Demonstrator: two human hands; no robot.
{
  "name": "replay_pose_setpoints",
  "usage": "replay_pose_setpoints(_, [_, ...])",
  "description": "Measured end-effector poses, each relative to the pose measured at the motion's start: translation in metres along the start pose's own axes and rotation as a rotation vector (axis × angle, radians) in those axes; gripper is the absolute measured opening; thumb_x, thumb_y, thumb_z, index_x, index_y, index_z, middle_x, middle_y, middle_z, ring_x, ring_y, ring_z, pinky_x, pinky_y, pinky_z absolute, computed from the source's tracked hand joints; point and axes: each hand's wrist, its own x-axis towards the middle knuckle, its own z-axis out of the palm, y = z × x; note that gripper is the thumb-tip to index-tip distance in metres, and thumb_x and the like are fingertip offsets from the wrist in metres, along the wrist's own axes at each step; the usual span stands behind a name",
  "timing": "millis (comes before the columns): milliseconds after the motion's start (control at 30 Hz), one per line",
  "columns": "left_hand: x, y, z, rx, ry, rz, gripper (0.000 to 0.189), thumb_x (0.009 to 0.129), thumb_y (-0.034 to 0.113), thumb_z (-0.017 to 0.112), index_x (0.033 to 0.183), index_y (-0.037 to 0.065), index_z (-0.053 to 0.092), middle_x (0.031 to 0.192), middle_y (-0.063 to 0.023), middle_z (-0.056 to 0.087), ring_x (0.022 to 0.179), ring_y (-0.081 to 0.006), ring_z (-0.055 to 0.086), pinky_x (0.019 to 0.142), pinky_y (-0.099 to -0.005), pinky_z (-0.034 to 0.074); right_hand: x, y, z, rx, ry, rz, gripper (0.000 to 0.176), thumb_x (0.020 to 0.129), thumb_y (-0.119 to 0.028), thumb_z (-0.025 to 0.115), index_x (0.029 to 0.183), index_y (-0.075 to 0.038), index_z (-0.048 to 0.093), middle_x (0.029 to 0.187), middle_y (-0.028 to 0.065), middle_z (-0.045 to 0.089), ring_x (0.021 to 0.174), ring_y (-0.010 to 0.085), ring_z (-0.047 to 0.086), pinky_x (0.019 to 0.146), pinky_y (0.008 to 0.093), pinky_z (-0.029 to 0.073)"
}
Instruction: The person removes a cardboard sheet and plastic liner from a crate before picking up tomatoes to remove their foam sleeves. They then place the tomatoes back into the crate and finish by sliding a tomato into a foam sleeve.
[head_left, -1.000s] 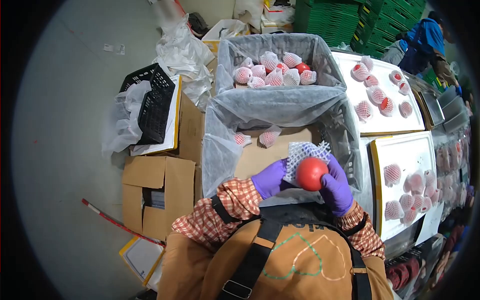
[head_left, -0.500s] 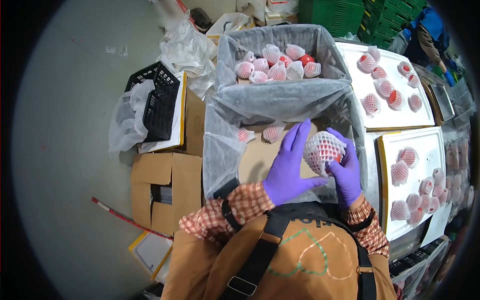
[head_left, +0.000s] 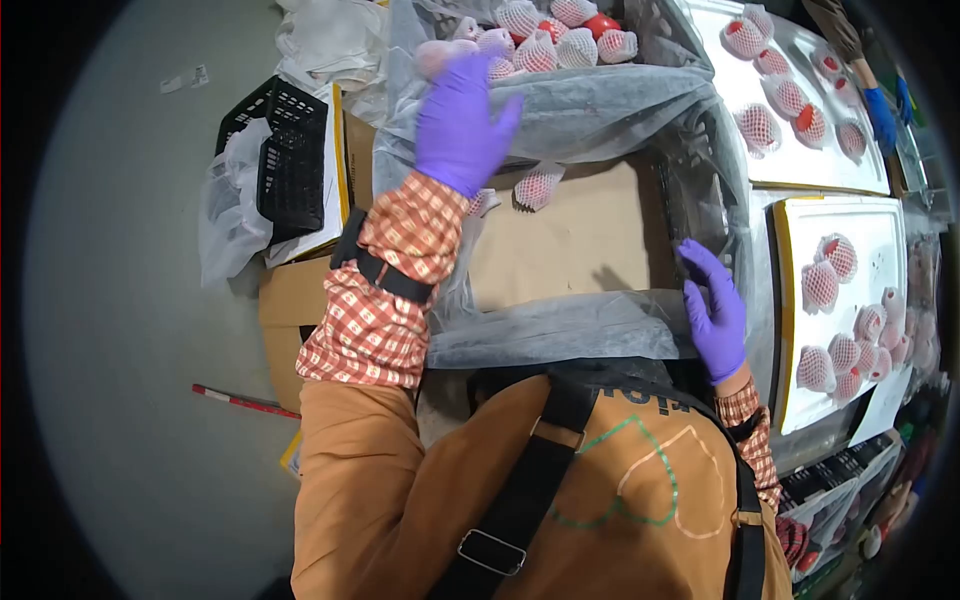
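Observation:
My left hand, in a purple glove, reaches over the left side of the far lined crate. Its fingers are stretched out and its thumb is spread to the right. At the fingertips, on the side away from the thumb, lies a blurred fruit in a pale foam net. My right hand, gloved alike, is open with bent, parted fingers and nothing in them. It is at the right side of the near lined crate. Inside that crate, a netted red fruit lies at the back, with another partly behind my left wrist.
Two white trays with netted red fruits stand at the right. A black basket with clear plastic is at the left, above a cardboard box. Another person's blue-gloved hand shows at top right.
The netted fruit has left my right hand, which moved down to the near crate's right side. My left hand swung up and left to the far crate. The view has tilted down.

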Motion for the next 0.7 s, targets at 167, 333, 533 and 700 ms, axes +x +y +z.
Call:
replay_pose_setpoints(167, [-0.077, -0.053, 0.075, 0.428, -1.146, -0.340, 0.027, 0.088, 0.031, 0.051, 0.101, 0.014, 0.067, 0.102, -0.0141, 0.066, 0.095, -0.0333, 0.062, 0.083, -0.0430, 0.049, -0.003, -0.009, 0.002, -0.335, -0.011, -0.148, 0.031, 0.082, 0.003, 0.055, 0.111, -0.007, 0.064, 0.116, 0.0131, 0.063, 0.103, 0.0281, 0.063, 0.088, 0.0338, 0.050])
replay_pose_setpoints(333, [-0.160, -0.170, 0.165, 0.652, -0.974, -0.293, 0.035, 0.090, 0.043, 0.052, 0.101, 0.015, 0.070, 0.095, -0.0119, 0.070, 0.087, -0.0283, 0.067, 0.072, -0.0419, 0.051, 0.005, -0.009, 0.006, -0.401, 0.066, -0.177, 0.030, 0.079, 0.003, 0.056, 0.106, -0.008, 0.066, 0.110, 0.0115, 0.066, 0.093, 0.0279, 0.065, 0.080, 0.0353, 0.052])
replay_pose_setpoints(533, [-0.168, -0.169, 0.164, 0.463, -0.796, -0.090, 0.035, 0.094, 0.021, 0.046, 0.125, 0.011, 0.059, 0.129, -0.0143, 0.056, 0.113, -0.0298, 0.058, 0.099, -0.0403, 0.044, -0.003, 0.006, -0.001, -0.490, 0.183, -0.258, 0.030, 0.079, -0.004, 0.060, 0.108, -0.010, 0.063, 0.102, 0.0088, 0.067, 0.083, 0.0264, 0.064, 0.072, 0.0368, 0.051])
replay_pose_setpoints(700, [-0.081, -0.024, 0.111, 0.605, -1.301, 0.035, 0.035, 0.070, 0.039, 0.067, 0.096, 0.016, 0.071, 0.101, -0.0123, 0.069, 0.095, -0.0315, 0.066, 0.080, -0.0411, 0.053, -0.001, 0.006, 0.000, -0.423, 0.142, -0.136, 0.019, 0.086, -0.012, 0.055, 0.104, -0.010, 0.062, 0.107, 0.0078, 0.065, 0.085, 0.0281, 0.064, 0.076, 0.0389, 0.051])
